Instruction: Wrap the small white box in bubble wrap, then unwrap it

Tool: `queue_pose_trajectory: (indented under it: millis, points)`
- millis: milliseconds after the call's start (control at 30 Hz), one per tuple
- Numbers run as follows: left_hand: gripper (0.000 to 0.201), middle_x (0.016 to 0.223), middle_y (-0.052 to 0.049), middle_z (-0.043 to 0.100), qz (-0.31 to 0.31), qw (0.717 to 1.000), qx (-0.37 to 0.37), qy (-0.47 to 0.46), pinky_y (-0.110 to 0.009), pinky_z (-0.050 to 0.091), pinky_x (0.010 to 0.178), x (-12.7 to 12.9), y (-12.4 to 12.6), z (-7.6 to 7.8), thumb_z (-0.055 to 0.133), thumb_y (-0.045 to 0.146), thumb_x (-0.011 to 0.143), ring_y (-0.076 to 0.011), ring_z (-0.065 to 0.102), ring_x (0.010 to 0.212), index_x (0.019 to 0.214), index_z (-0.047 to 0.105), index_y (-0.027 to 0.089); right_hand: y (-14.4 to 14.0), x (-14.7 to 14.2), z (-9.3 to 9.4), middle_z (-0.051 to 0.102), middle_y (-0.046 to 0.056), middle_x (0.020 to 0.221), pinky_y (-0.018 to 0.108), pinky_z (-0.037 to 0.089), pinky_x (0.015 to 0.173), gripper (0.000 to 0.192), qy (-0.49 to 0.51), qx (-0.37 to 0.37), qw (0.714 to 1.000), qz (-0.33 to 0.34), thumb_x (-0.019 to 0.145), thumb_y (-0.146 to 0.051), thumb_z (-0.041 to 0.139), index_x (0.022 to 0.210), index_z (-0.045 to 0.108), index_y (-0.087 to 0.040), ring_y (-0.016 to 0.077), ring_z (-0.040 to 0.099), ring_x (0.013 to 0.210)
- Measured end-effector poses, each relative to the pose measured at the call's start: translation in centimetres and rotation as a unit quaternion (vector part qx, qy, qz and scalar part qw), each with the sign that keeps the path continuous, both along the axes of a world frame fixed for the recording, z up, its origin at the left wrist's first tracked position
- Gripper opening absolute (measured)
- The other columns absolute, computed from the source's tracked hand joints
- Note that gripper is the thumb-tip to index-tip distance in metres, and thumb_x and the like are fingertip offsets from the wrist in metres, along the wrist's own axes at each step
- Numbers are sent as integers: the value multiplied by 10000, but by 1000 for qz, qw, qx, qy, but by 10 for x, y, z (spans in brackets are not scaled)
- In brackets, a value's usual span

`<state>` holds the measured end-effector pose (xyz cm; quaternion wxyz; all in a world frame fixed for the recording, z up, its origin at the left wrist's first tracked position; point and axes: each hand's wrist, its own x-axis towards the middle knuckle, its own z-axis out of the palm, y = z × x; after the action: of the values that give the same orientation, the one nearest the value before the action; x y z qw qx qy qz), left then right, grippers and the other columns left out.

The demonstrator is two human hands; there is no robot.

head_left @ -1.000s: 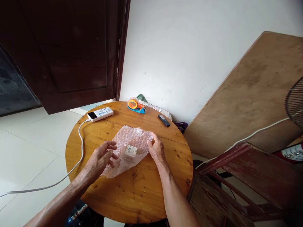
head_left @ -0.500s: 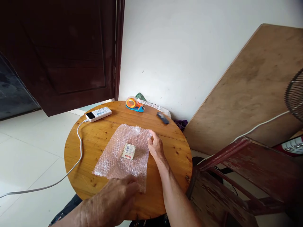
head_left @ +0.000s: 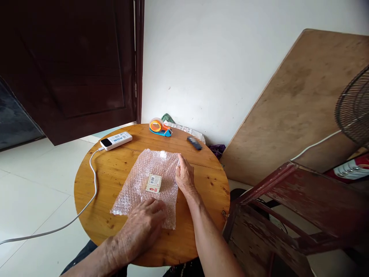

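Box point(head_left: 153, 183) on bubble wrap point(head_left: 135, 184), whose near edge hides partly behind left hand point(head_left: 145, 221), blurred and curled, grip unreadable; right hand point(head_left: 185, 175) half-closed at wrap's right edge, hold unclear; round wooden table point(head_left: 207, 215), white wall point(head_left: 216, 69) beyond.

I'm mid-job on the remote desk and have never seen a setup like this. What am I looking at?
There is no machine here, just a person's bare hands, seen from a camera worn on the head, looking forward and down. On the round wooden table lies bubble wrap, with a small box on it. The right hand touches the wrap's far right corner; pinching or pressing, I can't tell. The left hand is over the near edge, its grip hidden. Farther back are a white device with a cable plugged in, a tape dispenser and a blurred dark object.
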<state>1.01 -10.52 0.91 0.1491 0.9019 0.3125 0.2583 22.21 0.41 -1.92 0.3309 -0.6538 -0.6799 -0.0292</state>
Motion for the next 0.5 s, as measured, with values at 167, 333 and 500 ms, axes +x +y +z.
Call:
queue_pose_trajectory:
  millis: [167, 333, 500]
  points:
    - [162, 1055, -34, 684, 17, 999, 0, -41, -396, 519, 846, 8, 0, -20, 527, 88, 857, -222, 577, 950, 811, 633, 202, -6, -1, 12, 526, 187, 1428, 499, 415, 1033, 580, -17, -55, 996, -75, 812, -89, 504, 1390, 497, -135, 329, 513, 1280]
    - [119, 1045, -27, 677, 33, 999, -6, -23, -398, 478, 852, 9, 0, -19, 555, 109, 861, -219, 562, 953, 824, 615, 205, -18, -3, 41, 658, 113, 1244, 401, 461, 996, 396, 122, -36, 988, 84, 834, -209, 563, 1225, 621, -181, 256, 590, 1175]
    - [56, 1051, -4, 679, 47, 999, 5, -15, -421, 410, 852, 10, -2, -17, 603, 167, 861, -230, 551, 982, 842, 610, 219, -38, -32, 60, 674, 90, 1224, 393, 424, 997, 495, 46, -147, 954, 258, 737, -311, 733, 1213, 647, -207, 251, 594, 1143]
